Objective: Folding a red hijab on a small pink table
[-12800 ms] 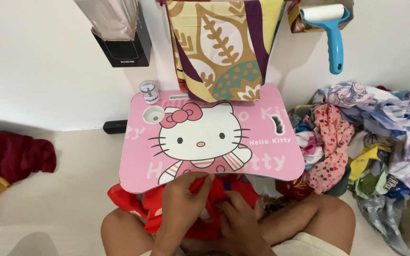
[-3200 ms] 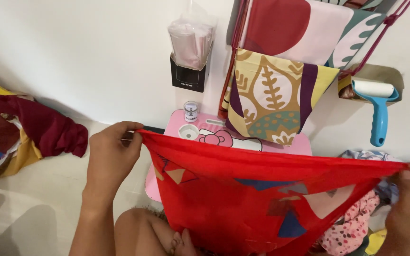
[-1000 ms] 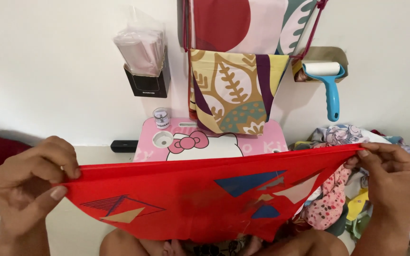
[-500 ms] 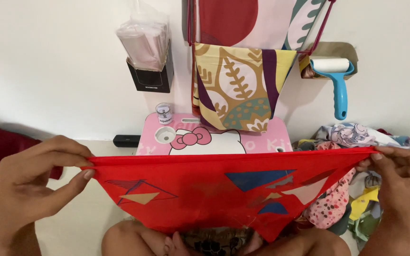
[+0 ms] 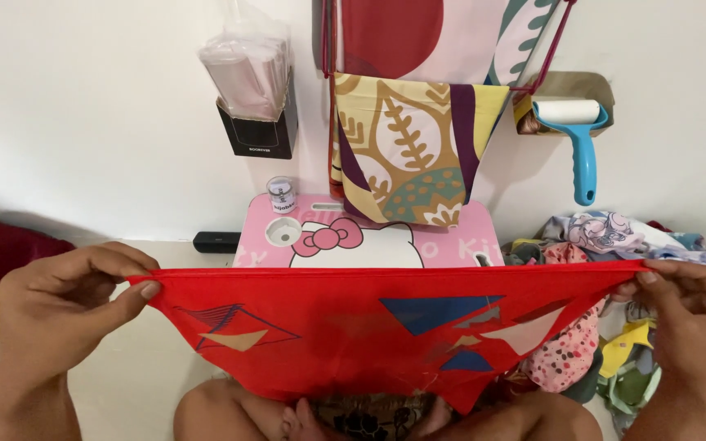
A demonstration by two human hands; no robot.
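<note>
I see my left hand [image 5: 63,306] pinching the left corner of a red cloth with blue, cream and tan triangle prints [image 5: 386,335], thumb and forefinger pressed together on the fabric. My right hand [image 5: 692,318] pinches the opposite corner, fingers curled over the top edge. Cloth is stretched taut between both hands, top edge straight and level, the rest hanging down to a point over my lap and knees [image 5: 230,412]. It is held in the air in front of the pink cartoon-cat lap table [image 5: 467,241], covering that table's near edge. A small clear jar with silver lid [image 5: 281,194] stands at the table's far left corner, just beside a round cup recess. A patterned yellow-and-purple fabric bag [image 5: 410,151] hangs on the wall above the table's far edge. Blue-handled lint roller [image 5: 578,139] hangs on the wall to the right; a pile of mixed coloured clothes [image 5: 606,245] lies right of the table. Black wall holder with clear plastic bags [image 5: 255,90] sits upper left.
</note>
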